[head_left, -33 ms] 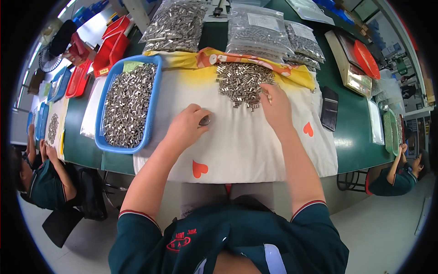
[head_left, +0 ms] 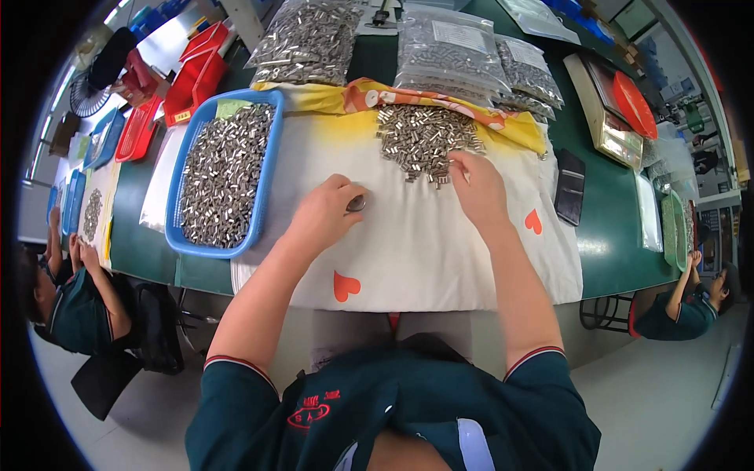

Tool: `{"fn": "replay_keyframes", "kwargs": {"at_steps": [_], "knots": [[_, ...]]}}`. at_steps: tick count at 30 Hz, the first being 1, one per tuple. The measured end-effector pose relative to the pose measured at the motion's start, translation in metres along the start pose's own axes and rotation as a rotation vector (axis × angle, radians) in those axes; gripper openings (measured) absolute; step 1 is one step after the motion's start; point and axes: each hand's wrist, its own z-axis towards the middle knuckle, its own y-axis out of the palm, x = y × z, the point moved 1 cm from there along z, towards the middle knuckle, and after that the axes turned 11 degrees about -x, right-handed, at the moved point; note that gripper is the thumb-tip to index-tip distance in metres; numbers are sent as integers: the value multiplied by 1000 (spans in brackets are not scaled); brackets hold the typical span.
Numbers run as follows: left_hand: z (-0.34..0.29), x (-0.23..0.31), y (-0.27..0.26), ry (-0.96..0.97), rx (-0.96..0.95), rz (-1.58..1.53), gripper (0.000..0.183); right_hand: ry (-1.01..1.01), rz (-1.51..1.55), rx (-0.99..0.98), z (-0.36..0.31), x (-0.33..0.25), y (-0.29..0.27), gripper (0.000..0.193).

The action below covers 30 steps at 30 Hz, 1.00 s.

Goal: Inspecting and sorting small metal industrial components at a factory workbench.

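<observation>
A heap of small silvery metal sleeves (head_left: 420,135) lies on a white cloth (head_left: 416,251) with red hearts. At the near right side of the heap, my right hand (head_left: 479,186) has its thumb and fingertips drawn together; whatever is between them is too small to make out. My left hand (head_left: 323,208) rests over the cloth, left of the heap, curled around a round, shiny metal piece (head_left: 356,203), of which only one end shows. Left of that hand stands a blue plastic basket (head_left: 171,200) holding many similar metal sleeves (head_left: 224,180).
Behind a folded yellow cloth edge (head_left: 314,100) lie clear bags of metal parts (head_left: 306,43) (head_left: 452,59). A dark phone-like object (head_left: 569,188) sits on the green table (head_left: 609,259) to the right. Red bins (head_left: 195,86) stand far left. Co-workers (head_left: 82,306) (head_left: 679,314) sit on both sides.
My right fingertips have drawn slightly back toward me and closer together at the heap's edge. My left hand keeps its grip on the round metal piece. The whole view has shifted a little.
</observation>
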Motion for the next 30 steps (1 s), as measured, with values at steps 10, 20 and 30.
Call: {"fn": "replay_keyframes", "kwargs": {"at_steps": [10, 20, 30], "knots": [[18, 8, -3, 37, -100, 44, 21, -97, -359, 60, -5, 16, 40, 15], [6, 6, 0, -66, -48, -245, 20, -25, -255, 103, -7, 6, 38, 10], [22, 9, 2, 37, -110, -1474, 38, -118, 365, 72, 6, -9, 20, 12]]}}
